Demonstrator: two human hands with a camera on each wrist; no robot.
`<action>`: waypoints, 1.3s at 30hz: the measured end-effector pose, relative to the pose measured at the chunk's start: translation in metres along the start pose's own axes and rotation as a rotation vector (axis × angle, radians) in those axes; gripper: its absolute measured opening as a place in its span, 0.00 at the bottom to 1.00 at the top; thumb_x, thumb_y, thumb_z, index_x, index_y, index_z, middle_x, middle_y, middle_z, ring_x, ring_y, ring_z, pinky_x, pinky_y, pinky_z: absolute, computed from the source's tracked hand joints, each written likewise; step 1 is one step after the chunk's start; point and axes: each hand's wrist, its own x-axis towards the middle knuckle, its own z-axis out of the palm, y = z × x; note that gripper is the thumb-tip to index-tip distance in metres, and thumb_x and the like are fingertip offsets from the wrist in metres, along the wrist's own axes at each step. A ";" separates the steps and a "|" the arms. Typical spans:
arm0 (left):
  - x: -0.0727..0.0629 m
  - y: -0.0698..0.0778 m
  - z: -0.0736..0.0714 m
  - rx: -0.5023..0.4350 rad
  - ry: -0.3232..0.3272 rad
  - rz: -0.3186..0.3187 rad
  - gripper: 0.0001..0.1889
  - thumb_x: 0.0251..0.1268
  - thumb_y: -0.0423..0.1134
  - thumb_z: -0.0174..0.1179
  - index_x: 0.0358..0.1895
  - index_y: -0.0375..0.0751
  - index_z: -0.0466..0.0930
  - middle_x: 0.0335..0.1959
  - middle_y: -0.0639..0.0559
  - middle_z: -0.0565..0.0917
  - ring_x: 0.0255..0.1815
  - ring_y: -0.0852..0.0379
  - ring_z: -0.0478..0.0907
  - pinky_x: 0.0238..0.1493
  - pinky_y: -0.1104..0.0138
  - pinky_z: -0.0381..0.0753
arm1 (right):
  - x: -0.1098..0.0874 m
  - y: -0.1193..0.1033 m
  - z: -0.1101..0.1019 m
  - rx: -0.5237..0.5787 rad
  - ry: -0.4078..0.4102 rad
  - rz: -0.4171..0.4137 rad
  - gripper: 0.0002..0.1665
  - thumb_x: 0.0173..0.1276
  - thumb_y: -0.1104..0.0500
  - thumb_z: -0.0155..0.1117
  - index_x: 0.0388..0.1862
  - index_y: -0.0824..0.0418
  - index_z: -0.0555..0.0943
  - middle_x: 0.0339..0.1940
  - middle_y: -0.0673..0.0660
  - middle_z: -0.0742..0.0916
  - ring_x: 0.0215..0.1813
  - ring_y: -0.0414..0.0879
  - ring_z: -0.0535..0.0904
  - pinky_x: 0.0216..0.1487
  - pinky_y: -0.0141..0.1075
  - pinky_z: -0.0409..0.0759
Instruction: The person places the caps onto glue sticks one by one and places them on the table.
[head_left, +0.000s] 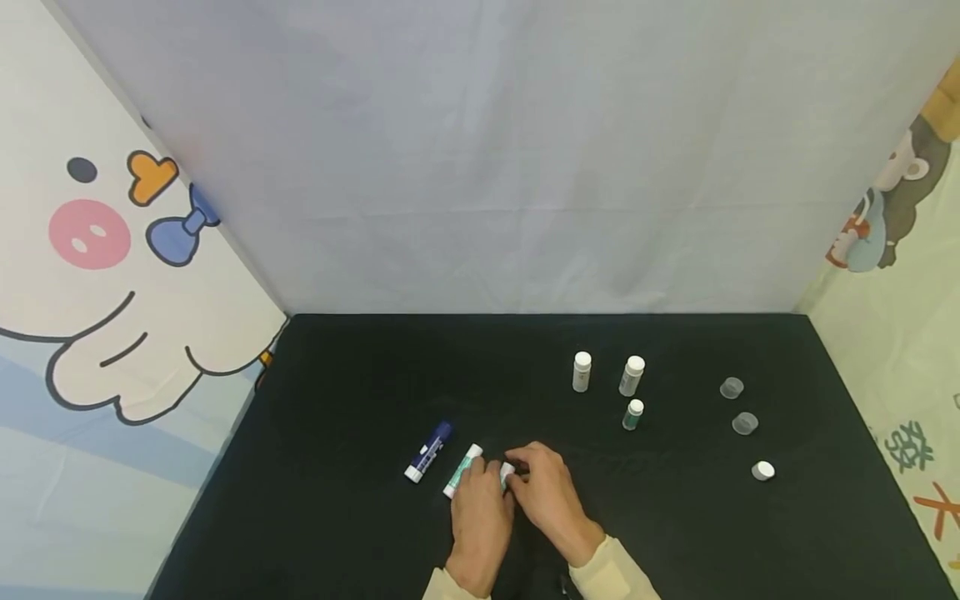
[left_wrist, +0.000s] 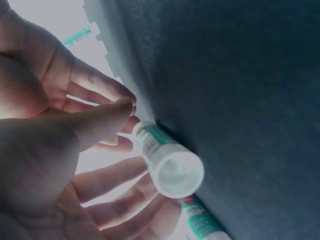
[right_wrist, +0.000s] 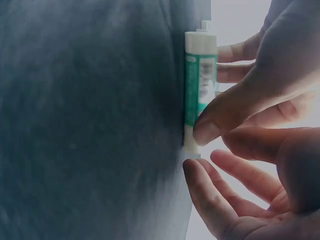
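- Between the two hands, on a flat black tabletop (head_left: 337,375), lies a green-and-white plastic tube (head_left: 507,472), mostly covered in the head view; the left wrist view adds its wide, hollow white end, the right wrist view its green side with a pale printed panel.
- The left hand (head_left: 480,512) touches this tube, fingers along one side and thumb near the other; whether it is clamped on it, I cannot tell.
- The right hand (head_left: 551,492) is just beside the tube's narrower end; the right wrist view shows its thumb and forefinger apart, a gap between them.
- Three tubes in all: that one, a second green-and-white tube (head_left: 461,473) next to the left hand's fingers, and a dark blue tube with a white end (head_left: 430,451) further left.
- Three small white-lidded bottles: two pale ones (head_left: 581,373) (head_left: 631,378) and a shorter green one (head_left: 632,416).
- Two clear plastic cups (head_left: 731,388) (head_left: 745,423) and one round white cap (head_left: 763,471), towards the right edge.
- Behind hangs a pale grey cloth (head_left: 487,150); a cartoon-printed white panel (head_left: 90,275) stands left, a pale yellow-green printed panel (head_left: 885,342) right.
- Both sleeves (head_left: 611,571) are pale yellow.
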 end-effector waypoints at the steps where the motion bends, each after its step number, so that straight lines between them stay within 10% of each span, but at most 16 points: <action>1: 0.001 0.000 0.000 0.007 0.007 0.012 0.17 0.42 0.32 0.83 0.37 0.36 0.85 0.34 0.43 0.80 0.34 0.44 0.81 0.34 0.54 0.82 | 0.000 0.000 -0.002 0.005 0.001 0.004 0.14 0.57 0.75 0.74 0.43 0.67 0.90 0.37 0.56 0.88 0.40 0.50 0.88 0.39 0.36 0.88; 19: 0.012 0.025 0.006 0.038 0.029 0.225 0.23 0.51 0.41 0.82 0.50 0.39 0.88 0.42 0.48 0.84 0.42 0.49 0.82 0.46 0.57 0.81 | -0.008 0.002 -0.048 0.062 0.041 0.127 0.15 0.64 0.73 0.73 0.49 0.67 0.90 0.45 0.58 0.89 0.46 0.53 0.90 0.45 0.42 0.89; 39: 0.028 0.056 0.015 -0.023 0.038 0.263 0.25 0.58 0.48 0.80 0.56 0.40 0.87 0.47 0.48 0.86 0.48 0.49 0.84 0.52 0.56 0.82 | -0.021 0.021 -0.086 0.050 0.146 0.181 0.16 0.63 0.74 0.73 0.51 0.69 0.89 0.49 0.62 0.90 0.49 0.59 0.90 0.48 0.46 0.89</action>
